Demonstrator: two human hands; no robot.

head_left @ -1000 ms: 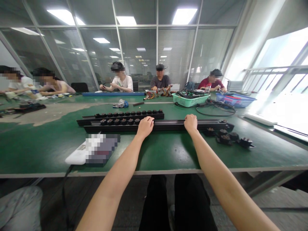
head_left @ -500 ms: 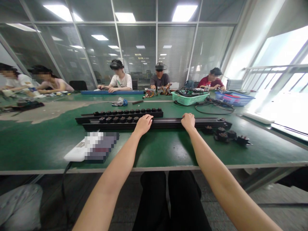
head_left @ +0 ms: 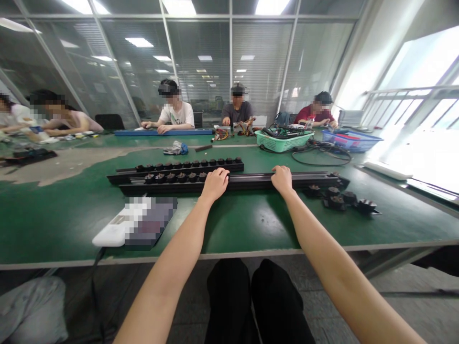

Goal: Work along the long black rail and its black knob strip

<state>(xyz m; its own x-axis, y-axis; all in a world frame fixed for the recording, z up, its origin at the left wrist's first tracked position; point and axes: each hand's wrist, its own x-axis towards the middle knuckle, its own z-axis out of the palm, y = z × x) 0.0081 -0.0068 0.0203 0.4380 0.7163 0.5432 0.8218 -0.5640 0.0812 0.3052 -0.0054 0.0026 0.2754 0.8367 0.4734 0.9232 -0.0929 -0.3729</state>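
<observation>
A long black rail (head_left: 251,182) lies across the green table (head_left: 251,224) in front of me. My left hand (head_left: 214,184) is curled over the rail near its middle, next to a row of black round parts (head_left: 175,177) seated in it. My right hand (head_left: 282,178) grips the same rail further right, fingers wrapped over its top. A second black rail (head_left: 186,166) filled with the same round parts lies just behind. Several loose black parts (head_left: 340,198) sit on the table to the right of my right hand.
A white and dark device (head_left: 138,222) with a cable lies at the front left. A green basket (head_left: 283,140) of cables and a blue basket (head_left: 349,141) stand at the back right. Several other people sit along the far side. My legs are below the table edge.
Both hands stay on the rail in the same grip. The view has tilted down a little; the rail and hands appear slightly shifted in the picture.
</observation>
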